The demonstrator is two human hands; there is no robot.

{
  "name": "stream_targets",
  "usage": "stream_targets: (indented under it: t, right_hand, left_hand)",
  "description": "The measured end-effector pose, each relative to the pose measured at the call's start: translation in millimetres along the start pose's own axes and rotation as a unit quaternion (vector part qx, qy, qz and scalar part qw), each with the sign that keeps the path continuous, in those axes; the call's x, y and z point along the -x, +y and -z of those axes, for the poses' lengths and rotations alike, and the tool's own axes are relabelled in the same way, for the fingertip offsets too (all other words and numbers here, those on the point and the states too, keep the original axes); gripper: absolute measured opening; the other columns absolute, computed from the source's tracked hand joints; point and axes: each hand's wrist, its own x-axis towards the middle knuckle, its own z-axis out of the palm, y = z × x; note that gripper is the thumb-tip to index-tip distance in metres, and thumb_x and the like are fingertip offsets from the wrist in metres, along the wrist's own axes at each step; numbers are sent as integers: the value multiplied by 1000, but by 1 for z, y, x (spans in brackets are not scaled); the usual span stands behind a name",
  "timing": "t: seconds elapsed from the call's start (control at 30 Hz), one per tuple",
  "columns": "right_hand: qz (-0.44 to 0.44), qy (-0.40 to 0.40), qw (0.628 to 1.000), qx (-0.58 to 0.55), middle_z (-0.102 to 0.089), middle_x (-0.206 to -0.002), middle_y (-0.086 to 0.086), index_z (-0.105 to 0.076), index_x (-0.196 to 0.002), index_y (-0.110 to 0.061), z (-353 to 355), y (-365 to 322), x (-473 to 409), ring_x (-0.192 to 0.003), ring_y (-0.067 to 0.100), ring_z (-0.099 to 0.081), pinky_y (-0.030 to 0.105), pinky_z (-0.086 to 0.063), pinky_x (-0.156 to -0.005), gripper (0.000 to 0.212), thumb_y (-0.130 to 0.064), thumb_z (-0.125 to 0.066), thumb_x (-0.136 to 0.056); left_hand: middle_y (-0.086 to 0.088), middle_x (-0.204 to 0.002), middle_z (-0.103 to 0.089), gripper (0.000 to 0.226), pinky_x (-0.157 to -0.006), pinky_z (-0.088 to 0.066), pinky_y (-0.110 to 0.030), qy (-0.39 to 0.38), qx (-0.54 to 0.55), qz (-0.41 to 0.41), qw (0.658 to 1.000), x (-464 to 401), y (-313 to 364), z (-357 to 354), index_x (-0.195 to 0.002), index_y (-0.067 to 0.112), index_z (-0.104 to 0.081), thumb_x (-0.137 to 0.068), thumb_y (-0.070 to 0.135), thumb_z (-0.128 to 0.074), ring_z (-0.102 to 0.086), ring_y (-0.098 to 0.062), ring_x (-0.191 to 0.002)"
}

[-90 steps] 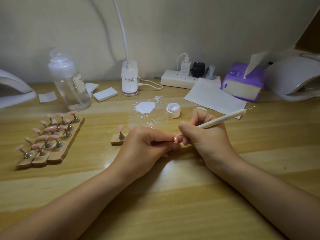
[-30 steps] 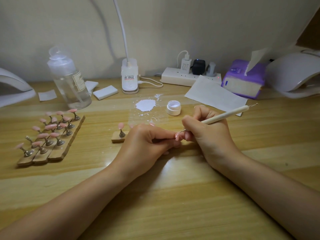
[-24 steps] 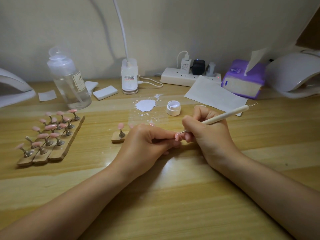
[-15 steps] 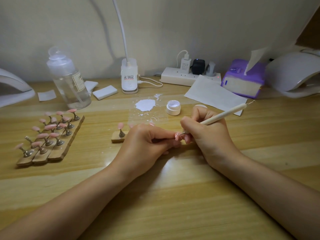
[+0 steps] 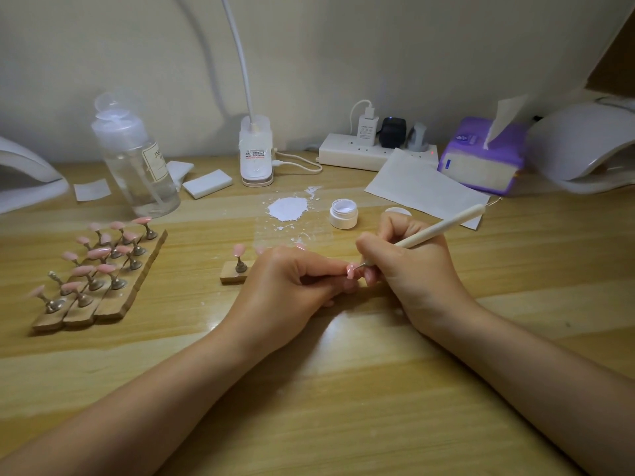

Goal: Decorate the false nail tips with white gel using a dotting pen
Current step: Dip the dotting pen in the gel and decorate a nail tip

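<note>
- Two hands work at the middle of the table [image 5: 378, 407]. The left hand [image 5: 288, 290] pinches one pink nail tip [image 5: 351, 269] at its fingertips.
- The right hand [image 5: 409, 269] grasps one dotting pen [image 5: 443, 230] like a pencil; its metal point touches that tip, right beside the left grip.
- One open gel jar [image 5: 343, 218] sits behind the hands, beside one white gel smear [image 5: 288, 208].
- Three wooden holder strips [image 5: 99, 286] of pink tips lie far left; a fourth strip [image 5: 233, 274] is partly hidden by the left hand.
</note>
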Motion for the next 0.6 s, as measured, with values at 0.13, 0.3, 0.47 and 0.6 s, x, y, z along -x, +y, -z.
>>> stream_targets:
  t: [0.13, 0.3, 0.47, 0.6]
  right_hand:
    - [1, -4, 1000, 7, -43, -30, -4, -33, -49, -9, 0, 0, 0, -29, 4, -45, 11, -37, -38, 40, 16, -49, -76]
    - [-1, -5, 1000, 5, -42, -30, -3, -33, -49, -9, -1, -2, 1, -28, 4, -45, 10, -35, -37, 40, 16, -49, -76]
    - [0, -2, 1000, 15, -43, -30, -3, -33, -49, -9, -1, -1, 1, -29, 4, -46, 11, -36, -37, 40, 15, -50, -76]
    - [0, -1, 1000, 16, -43, -30, -3, -34, -50, -9, 0, -1, 1, -29, 5, -46, 10, -35, -37, 39, 14, -51, -76]
  left_hand:
    - [12, -77, -72, 22, -58, -48, -10, 0, -4, -3, 1000, 0, 0, 0, -84, 27, -73, -80, 7, -66, -62, 2, -71]
    - [16, -74, -72, 23, -57, -47, -10, -1, -8, -5, 1000, 0, 0, 0, -84, 28, -73, -80, 6, -66, -60, 7, -69]
    - [14, -75, -72, 24, -57, -48, -9, 0, -11, -8, 1000, 0, 0, 0, -85, 26, -73, -80, 4, -66, -59, 9, -68]
    - [15, -75, -72, 26, -58, -49, -10, 0, -13, -7, 1000, 0, 1, 0, -82, 30, -73, -80, 5, -66, -61, 6, -70]
